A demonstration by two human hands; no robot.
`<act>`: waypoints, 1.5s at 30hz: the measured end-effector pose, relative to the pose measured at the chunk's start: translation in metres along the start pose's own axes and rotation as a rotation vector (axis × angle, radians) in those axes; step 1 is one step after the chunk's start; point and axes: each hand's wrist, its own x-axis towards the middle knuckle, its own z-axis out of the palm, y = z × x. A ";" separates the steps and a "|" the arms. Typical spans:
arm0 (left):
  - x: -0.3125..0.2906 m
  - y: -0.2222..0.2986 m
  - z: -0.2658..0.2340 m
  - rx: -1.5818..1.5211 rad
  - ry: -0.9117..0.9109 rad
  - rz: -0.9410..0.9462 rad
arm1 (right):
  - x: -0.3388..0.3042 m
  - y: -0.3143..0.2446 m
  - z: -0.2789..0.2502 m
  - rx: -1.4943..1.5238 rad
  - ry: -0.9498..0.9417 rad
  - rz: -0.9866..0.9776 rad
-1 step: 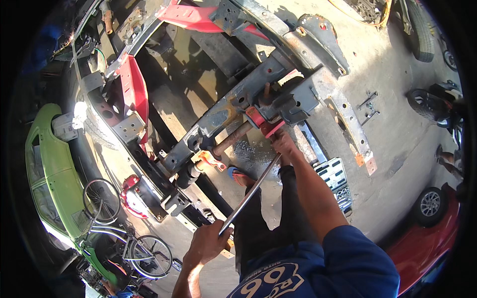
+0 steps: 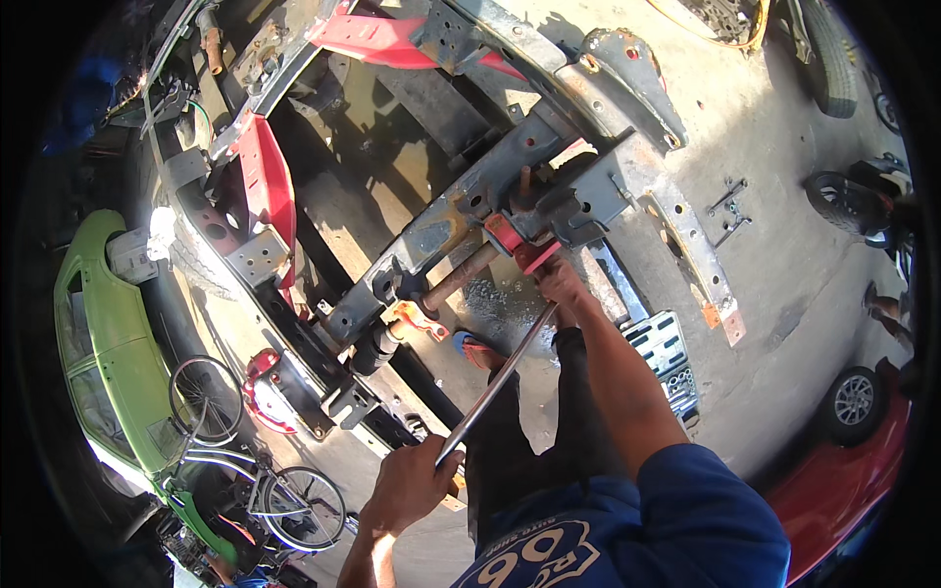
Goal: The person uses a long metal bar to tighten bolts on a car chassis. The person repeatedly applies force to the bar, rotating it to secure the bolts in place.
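A long silver metal bar point(image 2: 500, 380) slants across in front of my legs. My left hand point(image 2: 407, 487) is closed around its near lower end. Higher up, my right hand point(image 2: 561, 281) is closed at the bar's far end, close against a red bracket point(image 2: 505, 233). What the bar's tip meets is hidden by that hand. The bracket sits on a dark steel crossmember point(image 2: 421, 230) of a vehicle frame. From beside it a rusty rod point(image 2: 461, 276) runs down left toward an orange-red clamp point(image 2: 420, 320).
Right of my legs lies an open socket set case point(image 2: 655, 338). Several wrenches point(image 2: 730, 211) and a long perforated metal plate point(image 2: 691, 255) lie farther right. A bicycle point(image 2: 299, 505) and a green car point(image 2: 113, 343) stand left; a red car point(image 2: 863, 470) and a motorcycle point(image 2: 863, 201) stand right.
The whole view has shifted very slightly. Both hands keep the same hold on the bar.
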 end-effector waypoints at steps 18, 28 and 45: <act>0.117 -0.133 0.063 0.363 0.014 -0.198 | 0.007 0.012 0.013 -0.212 0.081 -0.003; 0.131 -0.137 0.056 0.166 -0.060 -0.133 | 0.017 -0.015 0.015 -0.630 0.085 0.130; 0.206 -0.229 0.133 -0.106 0.057 0.075 | 0.016 0.000 0.016 -1.234 0.260 -0.082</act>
